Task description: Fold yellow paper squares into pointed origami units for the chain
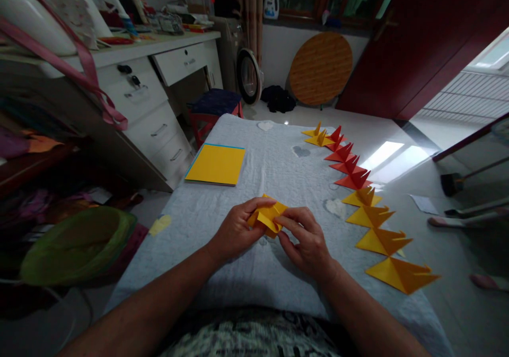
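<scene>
Between my hands is a partly folded sheet of yellow origami paper point(267, 216), with a raised flap facing me. My left hand point(237, 228) grips its left side, thumb in front and fingers behind. On the right edge, my right hand point(305, 240) pinches the paper between thumb and fingers. A stack of square yellow paper point(217, 165), with a blue edge showing beneath, lies farther up on the left. Along the table's right side runs a row of folded paper cranes, yellow ones point(384, 240) nearer me and red ones point(350, 171) beyond, with yellow again at the far end.
A pale patterned cloth covers the table point(274, 155). Beyond its far left corner stands a stool point(218, 102) with a dark seat. White drawers point(155, 129) line the left, and a green basket point(79, 245) sits low beside the table. A dark red door point(417, 44) is at right.
</scene>
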Demonstrator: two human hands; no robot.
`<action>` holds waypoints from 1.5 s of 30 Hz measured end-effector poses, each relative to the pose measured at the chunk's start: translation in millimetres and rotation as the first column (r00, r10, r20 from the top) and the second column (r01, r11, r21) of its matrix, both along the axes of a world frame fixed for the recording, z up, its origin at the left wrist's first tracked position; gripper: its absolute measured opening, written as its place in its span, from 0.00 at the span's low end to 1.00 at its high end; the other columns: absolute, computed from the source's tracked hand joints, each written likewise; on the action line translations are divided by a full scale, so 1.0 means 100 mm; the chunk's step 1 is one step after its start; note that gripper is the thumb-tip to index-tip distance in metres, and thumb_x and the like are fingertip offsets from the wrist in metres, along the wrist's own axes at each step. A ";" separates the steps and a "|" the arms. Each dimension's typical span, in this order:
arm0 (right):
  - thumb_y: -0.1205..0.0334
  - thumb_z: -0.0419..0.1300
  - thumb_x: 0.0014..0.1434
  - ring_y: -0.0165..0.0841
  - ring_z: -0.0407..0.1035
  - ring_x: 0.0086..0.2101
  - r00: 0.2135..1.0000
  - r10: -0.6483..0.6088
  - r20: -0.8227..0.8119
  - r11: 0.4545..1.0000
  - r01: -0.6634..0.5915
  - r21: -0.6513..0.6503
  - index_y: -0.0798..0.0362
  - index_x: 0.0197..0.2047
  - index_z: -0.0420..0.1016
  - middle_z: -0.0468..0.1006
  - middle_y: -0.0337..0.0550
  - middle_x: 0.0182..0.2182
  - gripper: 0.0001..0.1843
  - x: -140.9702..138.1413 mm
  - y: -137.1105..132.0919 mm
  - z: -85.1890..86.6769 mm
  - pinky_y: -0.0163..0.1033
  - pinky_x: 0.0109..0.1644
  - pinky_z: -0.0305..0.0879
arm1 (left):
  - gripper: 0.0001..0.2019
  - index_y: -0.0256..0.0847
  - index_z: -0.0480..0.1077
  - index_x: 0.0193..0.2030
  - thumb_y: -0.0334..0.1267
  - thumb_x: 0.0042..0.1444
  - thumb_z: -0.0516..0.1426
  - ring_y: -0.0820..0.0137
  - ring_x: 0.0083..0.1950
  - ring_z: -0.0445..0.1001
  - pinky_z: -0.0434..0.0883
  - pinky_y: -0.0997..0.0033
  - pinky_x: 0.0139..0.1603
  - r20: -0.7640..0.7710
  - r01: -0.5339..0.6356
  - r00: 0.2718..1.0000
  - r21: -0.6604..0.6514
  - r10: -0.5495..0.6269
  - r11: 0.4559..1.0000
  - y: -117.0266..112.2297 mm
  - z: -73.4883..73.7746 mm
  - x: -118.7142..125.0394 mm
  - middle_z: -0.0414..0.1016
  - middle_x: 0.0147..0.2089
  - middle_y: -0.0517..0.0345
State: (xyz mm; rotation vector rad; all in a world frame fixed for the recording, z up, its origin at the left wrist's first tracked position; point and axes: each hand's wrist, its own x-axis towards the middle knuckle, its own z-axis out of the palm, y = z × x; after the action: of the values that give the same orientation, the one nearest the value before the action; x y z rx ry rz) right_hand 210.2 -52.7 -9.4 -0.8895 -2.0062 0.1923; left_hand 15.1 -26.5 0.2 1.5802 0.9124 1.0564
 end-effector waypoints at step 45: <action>0.70 0.61 0.62 0.33 0.72 0.38 0.972 -0.051 -0.228 0.984 0.010 -0.177 0.47 0.44 0.81 0.73 0.43 0.39 0.11 0.02 0.02 0.01 0.39 0.38 0.74 | 0.33 0.38 0.70 0.60 0.38 0.46 0.70 0.63 0.46 0.80 0.76 0.66 0.47 0.331 0.231 0.939 -0.391 -0.098 0.891 0.04 -0.11 -0.01 0.79 0.52 0.48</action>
State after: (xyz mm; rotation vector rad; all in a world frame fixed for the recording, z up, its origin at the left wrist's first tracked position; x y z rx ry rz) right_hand 212.4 -50.4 -8.7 -0.9608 -1.7762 0.4416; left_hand 14.1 -22.2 -10.8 1.0739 0.7201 0.8736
